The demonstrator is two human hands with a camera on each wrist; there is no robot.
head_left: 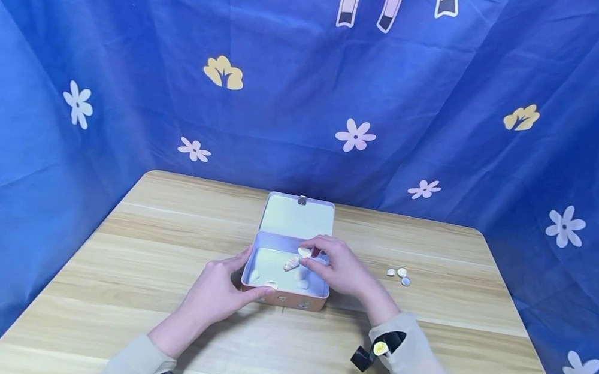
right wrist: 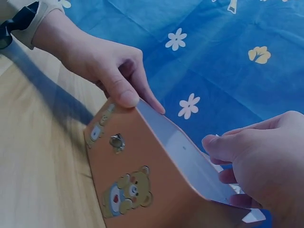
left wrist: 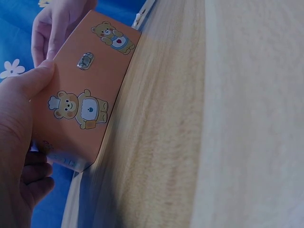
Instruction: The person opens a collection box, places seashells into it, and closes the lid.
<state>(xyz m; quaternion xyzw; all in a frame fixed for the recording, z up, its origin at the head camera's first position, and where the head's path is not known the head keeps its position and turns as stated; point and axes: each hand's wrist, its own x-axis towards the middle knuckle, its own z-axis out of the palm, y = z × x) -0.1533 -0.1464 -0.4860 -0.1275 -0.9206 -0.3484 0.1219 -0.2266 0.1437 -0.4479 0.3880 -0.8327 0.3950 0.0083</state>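
Note:
An orange tin box (head_left: 284, 299) with bear pictures and a small metal catch (left wrist: 85, 61) stands on the table, its lid (head_left: 297, 215) raised at the back. My left hand (head_left: 216, 293) grips the box at its front left corner, thumb on the front rim and fingers along the left side. Over the right part of the box, my right hand (head_left: 342, 269) pinches a white seashell (head_left: 304, 252) between thumb and fingers. A pinkish spiral shell (head_left: 292, 263) shows by the thumb tip. Pale shells, such as a rounded shell (head_left: 271, 284) at the front, lie inside.
To the right of the box lie three small shells (head_left: 402, 273) close together on the wooden table (head_left: 166, 216). A blue cloth (head_left: 287, 89) printed with flowers hangs behind the table and along both sides.

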